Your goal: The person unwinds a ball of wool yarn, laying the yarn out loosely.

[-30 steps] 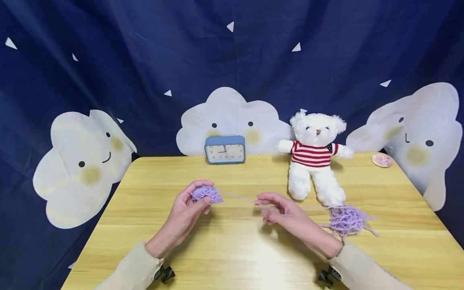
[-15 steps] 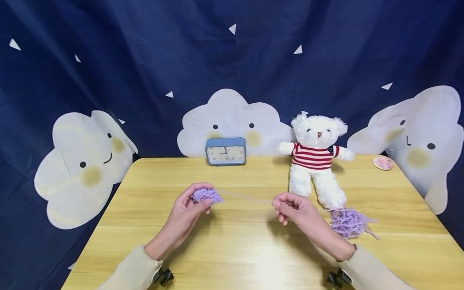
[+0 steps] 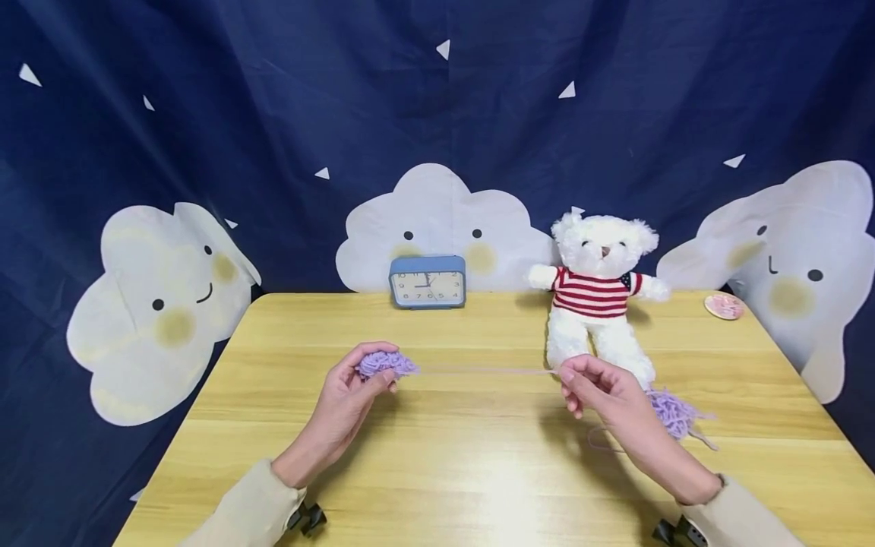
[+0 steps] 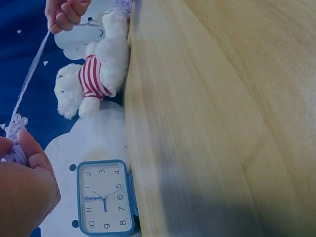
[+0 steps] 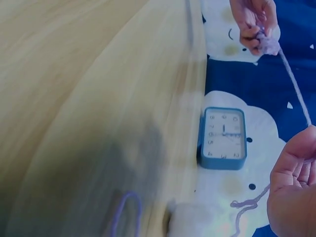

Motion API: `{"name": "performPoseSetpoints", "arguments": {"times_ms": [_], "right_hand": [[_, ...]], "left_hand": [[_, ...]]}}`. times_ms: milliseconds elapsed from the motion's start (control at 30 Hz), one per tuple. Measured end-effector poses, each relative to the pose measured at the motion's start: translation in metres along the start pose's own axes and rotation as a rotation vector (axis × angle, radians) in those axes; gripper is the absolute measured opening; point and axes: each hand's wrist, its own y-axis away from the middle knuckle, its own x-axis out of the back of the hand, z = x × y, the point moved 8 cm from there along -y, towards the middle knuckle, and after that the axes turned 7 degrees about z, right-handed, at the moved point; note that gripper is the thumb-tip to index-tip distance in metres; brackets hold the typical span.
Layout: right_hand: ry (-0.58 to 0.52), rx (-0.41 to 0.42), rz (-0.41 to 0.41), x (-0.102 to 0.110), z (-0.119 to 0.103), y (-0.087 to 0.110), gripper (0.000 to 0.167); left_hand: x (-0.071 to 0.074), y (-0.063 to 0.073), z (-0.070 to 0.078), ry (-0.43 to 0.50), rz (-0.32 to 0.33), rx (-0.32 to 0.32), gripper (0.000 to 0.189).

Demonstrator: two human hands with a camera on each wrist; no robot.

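In the head view my left hand grips a small bundle of purple yarn between thumb and fingers, held above the table. A strand of yarn runs taut and nearly level from that bundle to my right hand, whose thumb and forefinger pinch it. Behind the right wrist lies a loose purple yarn pile, partly hidden by the arm. A slack loop of yarn hangs below the right hand. The left wrist view shows the bundle under the left thumb, the strand rising away from it.
On the wooden table, a blue clock stands at the back edge. A white teddy bear in a striped shirt sits right of it. A round pink disc lies at the back right corner. Behind hangs a dark blue curtain.
My right hand has moved right, away from the left hand, and its fingers have closed to pinch the strand. The strand between the hands is longer and straighter. My left hand has barely moved.
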Motion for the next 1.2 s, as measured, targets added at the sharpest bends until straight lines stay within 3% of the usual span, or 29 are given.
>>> {"name": "performPoseSetpoints", "arguments": {"times_ms": [400,600,800,1000,1100,1200], "right_hand": [[-0.063,-0.061,0.128,0.057,0.021,0.013,0.015],[-0.15,-0.027,0.193,0.092,0.027,0.021,0.021],[-0.288,-0.006,0.197,0.121,0.029,0.029,0.025],[-0.358,0.023,0.212,0.147,0.033,0.038,0.026],[-0.343,0.022,0.229,0.157,0.038,0.041,0.026],[-0.25,-0.014,0.264,0.169,0.045,0.044,0.025]], "left_hand": [[0.004,0.001,0.002,0.071,0.019,0.002,0.044],[0.004,0.002,0.0,0.082,0.03,0.011,0.038],[0.004,0.001,-0.003,0.085,0.028,0.013,0.042],[0.008,-0.003,-0.004,0.049,0.063,0.017,0.043],[0.012,-0.004,-0.002,0.048,0.093,0.004,0.044],[0.016,-0.004,0.002,0.059,0.113,-0.016,0.046]]}}
